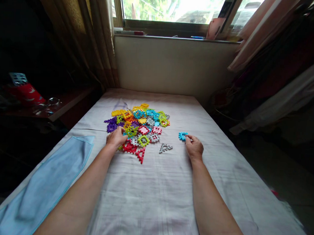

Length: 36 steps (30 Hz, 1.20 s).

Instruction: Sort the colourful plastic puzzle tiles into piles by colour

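Note:
A loose pile of colourful plastic interlocking building tiles [144, 130] lies on the sheet, in yellow, orange, purple, blue, lime, grey, white and red. My left hand [116, 138] is at the pile's near left edge, its fingers curled in among the tiles. What those fingertips pinch, if anything, is hidden. Right of the pile, my right hand [194, 147] pinches the right edge of a light blue interlocking tile [182, 136], which is low over the sheet or touching it. Between my hands lies a grey triangular tile [165, 148], apart from the pile. A red triangular tile [140, 155] sits at the pile's front.
Under everything is a bed-like surface with a pale sheet [148, 200]. A folded light blue cloth [52, 178] rests along its left side. A dark side table [66, 101] stands at left, hanging clothes [280, 98] at right. Beyond the far edge are a wall and window.

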Each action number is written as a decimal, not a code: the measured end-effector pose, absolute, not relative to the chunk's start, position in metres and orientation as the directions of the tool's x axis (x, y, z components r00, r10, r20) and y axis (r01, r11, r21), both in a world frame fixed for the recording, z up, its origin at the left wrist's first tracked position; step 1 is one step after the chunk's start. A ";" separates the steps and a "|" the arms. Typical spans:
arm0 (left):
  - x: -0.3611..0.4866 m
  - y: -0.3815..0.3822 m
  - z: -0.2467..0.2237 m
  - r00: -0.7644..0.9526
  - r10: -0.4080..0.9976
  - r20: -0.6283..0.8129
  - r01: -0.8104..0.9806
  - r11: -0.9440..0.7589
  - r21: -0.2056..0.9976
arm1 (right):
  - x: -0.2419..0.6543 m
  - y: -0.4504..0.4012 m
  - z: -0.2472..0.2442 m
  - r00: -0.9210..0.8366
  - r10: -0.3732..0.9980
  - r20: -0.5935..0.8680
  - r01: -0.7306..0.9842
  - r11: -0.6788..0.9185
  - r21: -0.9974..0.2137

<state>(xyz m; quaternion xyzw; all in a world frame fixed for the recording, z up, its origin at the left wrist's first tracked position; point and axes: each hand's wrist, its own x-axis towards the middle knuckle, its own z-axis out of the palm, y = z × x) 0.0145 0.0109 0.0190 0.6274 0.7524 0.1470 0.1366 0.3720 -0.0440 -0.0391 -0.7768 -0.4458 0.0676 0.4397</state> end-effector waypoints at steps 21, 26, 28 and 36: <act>-0.023 0.007 0.052 -0.274 0.955 0.115 0.512 0.044 0.858 | 0.362 -0.049 -0.027 0.608 0.737 0.296 0.632 -0.222 -0.742; 0.014 -0.009 0.048 -0.078 0.990 0.117 0.282 -0.091 0.955 | 0.351 -0.048 -0.016 0.521 0.682 0.513 0.735 -0.052 -0.676; 0.036 -0.018 0.042 0.005 0.997 0.079 0.153 -0.079 0.985 | 0.339 -0.049 -0.010 0.436 0.735 0.519 0.724 0.057 -0.688; 0.093 -0.035 0.010 0.123 0.991 0.051 -0.035 -0.047 0.998 | 0.270 -0.058 -0.002 -0.032 0.965 0.261 0.278 0.259 -0.925</act>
